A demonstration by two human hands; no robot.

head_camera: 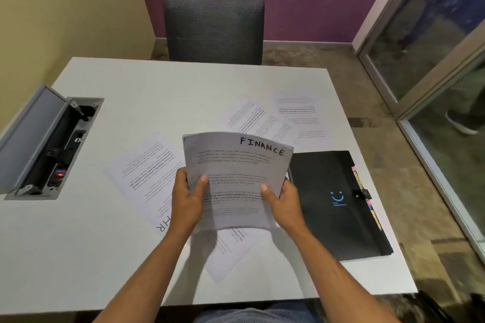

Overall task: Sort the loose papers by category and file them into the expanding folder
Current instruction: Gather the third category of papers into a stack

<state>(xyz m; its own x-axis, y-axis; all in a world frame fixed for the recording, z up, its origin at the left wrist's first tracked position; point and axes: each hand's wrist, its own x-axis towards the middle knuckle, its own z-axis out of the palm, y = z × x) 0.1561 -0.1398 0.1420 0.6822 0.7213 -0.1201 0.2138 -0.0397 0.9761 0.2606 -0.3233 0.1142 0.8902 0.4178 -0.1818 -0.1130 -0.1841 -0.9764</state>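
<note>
A stack of printed sheets headed "FINANCE" [236, 165] is lifted above the white table [131, 92]. My left hand [186, 202] grips its left edge and my right hand [284, 200] grips its right edge, thumbs on top. A sheet marked "HR" [147, 178] lies on the table to the left, partly under the stack. Another sheet [225, 254] shows below the stack, and two more sheets [252, 118] [301, 115] lie further back on the right. The black expanding folder [338, 204] lies closed flat at the right, with coloured tabs along its right edge.
An open power and cable box [49, 144] with a raised grey lid is set into the table at the left. A grey mesh chair [214, 26] stands behind the far edge. A glass wall [433, 60] runs along the right.
</note>
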